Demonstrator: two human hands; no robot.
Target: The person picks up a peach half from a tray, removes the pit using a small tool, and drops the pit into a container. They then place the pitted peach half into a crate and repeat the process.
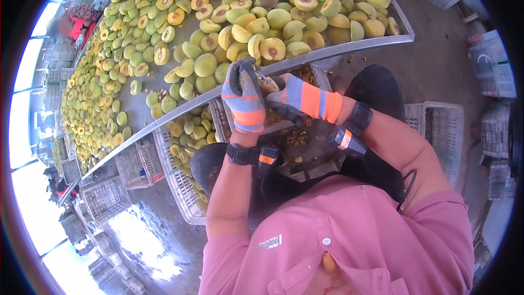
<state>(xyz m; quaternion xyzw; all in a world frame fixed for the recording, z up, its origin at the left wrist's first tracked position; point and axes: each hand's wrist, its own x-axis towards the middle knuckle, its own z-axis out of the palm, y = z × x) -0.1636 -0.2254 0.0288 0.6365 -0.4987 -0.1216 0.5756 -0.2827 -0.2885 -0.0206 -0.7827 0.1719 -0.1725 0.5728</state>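
Two gloved hands meet just below the metal rim of the counter (349, 48). The left hand (244, 98) wears a grey and orange striped glove, fingers curled and pointing up toward the rim; whether anything lies inside that curl cannot be told. The right hand (297, 100), in a matching glove, is closed around a small fruit piece (269, 84), which sits between the two hands and touches both gloves. Any tool there is too small to make out.

Both wrists carry black straps with small black devices (345, 140) bearing orange labels; the lettering on them is unreadable. The pink shirt (349, 240) shows a small white chest logo whose lower line appears to read "TRAINING"; the rest is illegible.

Halved yellow-green fruit (229, 27) covers the counter, many pieces cut side up with the stone hollow showing. Beneath the rim, a white plastic crate (176, 177) holds more halves, and a tray (297, 136) under the hands holds brown pits and scraps. Empty white crates (445, 131) stand on the wet floor to the right. Another person in red (76, 24) works at the counter's far end.
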